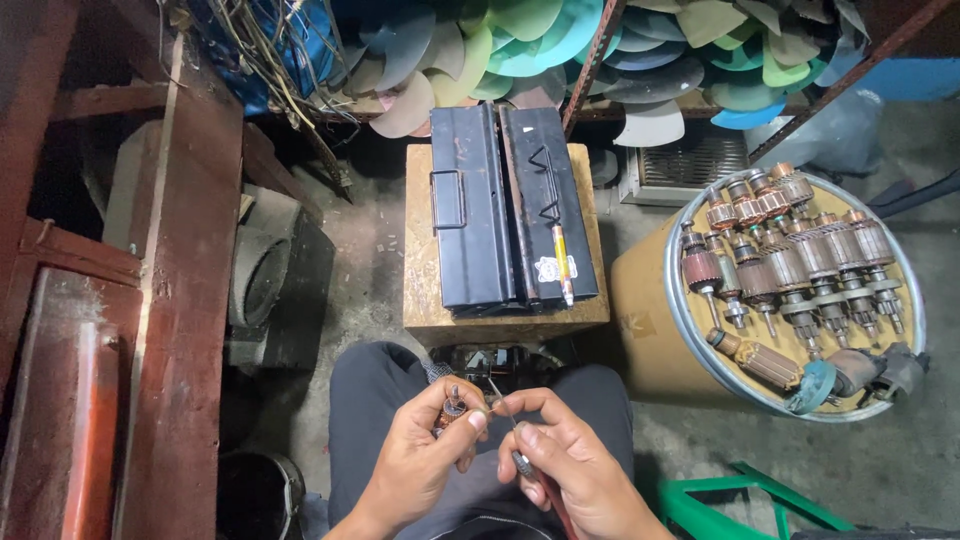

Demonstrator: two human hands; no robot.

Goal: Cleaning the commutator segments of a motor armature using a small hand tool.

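The left hand (425,450) is gripping a small armature (452,408), shaft pointing up. The right hand (570,465) is pinching what looks like a thin tool (505,405), its tip angling left toward the armature.

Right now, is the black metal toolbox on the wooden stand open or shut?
Shut: both lid halves of the toolbox meet along the centre, handle folded flat, and a pencil lies on top.

The left hand (425,450) wraps a small motor armature (452,408), hiding all but its top end. The thin tool (508,425) in the right hand (570,465) is too fine to identify, its handle buried in the fingers. Both forearms are cut off at the bottom edge. Under the hands, whatever sits between the knees is too dark to make out.
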